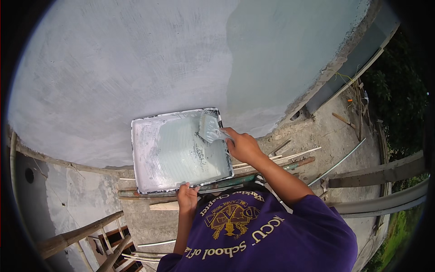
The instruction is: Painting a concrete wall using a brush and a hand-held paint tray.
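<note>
A rectangular paint tray [144, 156] smeared with white and pale green paint is held level in front of me. My left hand [187, 197] grips its near edge, thumb over the rim. In my right hand [246, 146] is the handle of a wide, paint-coated brush [211, 127], its head resting over the far right part of the tray. Pale green paint [180, 146] lies wet across the tray's middle, with ridged marks. Just beyond the tray rises a plastered wall [136, 61], whitish at left and with a pale green painted area [278, 51] at right.
Below are a rough concrete floor [340, 136], a greenish pole [299, 164] and several thin sticks [295, 154]. Bamboo poles [81, 234] stand at lower left. A curved pale pipe [384, 200] and a concrete beam [377, 173] cross at right.
</note>
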A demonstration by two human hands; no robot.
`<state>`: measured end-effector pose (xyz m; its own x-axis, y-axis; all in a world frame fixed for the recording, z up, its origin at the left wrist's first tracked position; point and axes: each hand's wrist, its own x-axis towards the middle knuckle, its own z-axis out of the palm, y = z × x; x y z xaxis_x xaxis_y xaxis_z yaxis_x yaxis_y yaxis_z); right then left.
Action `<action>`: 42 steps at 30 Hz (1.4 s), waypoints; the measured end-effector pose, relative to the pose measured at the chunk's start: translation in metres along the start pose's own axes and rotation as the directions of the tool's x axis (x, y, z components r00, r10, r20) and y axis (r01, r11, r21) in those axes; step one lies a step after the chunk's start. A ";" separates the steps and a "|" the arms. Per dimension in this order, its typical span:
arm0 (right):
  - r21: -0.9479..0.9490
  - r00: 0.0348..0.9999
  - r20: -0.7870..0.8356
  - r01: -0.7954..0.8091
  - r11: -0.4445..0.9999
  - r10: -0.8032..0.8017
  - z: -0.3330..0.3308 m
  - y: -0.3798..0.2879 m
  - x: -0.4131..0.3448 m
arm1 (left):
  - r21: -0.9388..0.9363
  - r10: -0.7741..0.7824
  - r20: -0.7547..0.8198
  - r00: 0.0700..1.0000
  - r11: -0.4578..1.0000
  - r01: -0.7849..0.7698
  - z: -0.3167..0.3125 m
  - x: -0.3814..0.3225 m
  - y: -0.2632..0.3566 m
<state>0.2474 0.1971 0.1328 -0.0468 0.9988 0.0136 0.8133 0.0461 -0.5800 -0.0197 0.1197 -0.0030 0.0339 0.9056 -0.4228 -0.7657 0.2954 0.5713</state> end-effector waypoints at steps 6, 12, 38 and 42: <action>0.045 0.999 0.029 -0.033 0.998 0.032 -0.005 0.008 0.002 | -0.049 -0.026 0.049 0.998 0.998 0.028 0.020 -0.003 0.008; 0.643 0.989 -0.026 -0.094 0.760 0.144 -0.019 0.039 0.004 | -0.029 -0.011 0.033 0.999 1.000 0.012 0.022 -0.003 0.011; 0.706 0.804 -0.564 0.352 0.615 0.188 -0.162 -0.023 0.089 | 0.025 -0.013 0.052 0.999 1.000 0.012 0.023 0.003 0.014; 0.794 0.843 -0.480 0.299 0.529 0.244 -0.142 -0.011 0.066 | 0.002 -0.006 0.034 0.999 1.000 0.006 0.033 -0.002 0.015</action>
<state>0.3180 0.2648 0.2561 0.4371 0.8607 0.2610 -0.0446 0.3105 -0.9495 -0.0100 0.1327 0.0293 0.0606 0.9137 -0.4018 -0.7643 0.3014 0.5701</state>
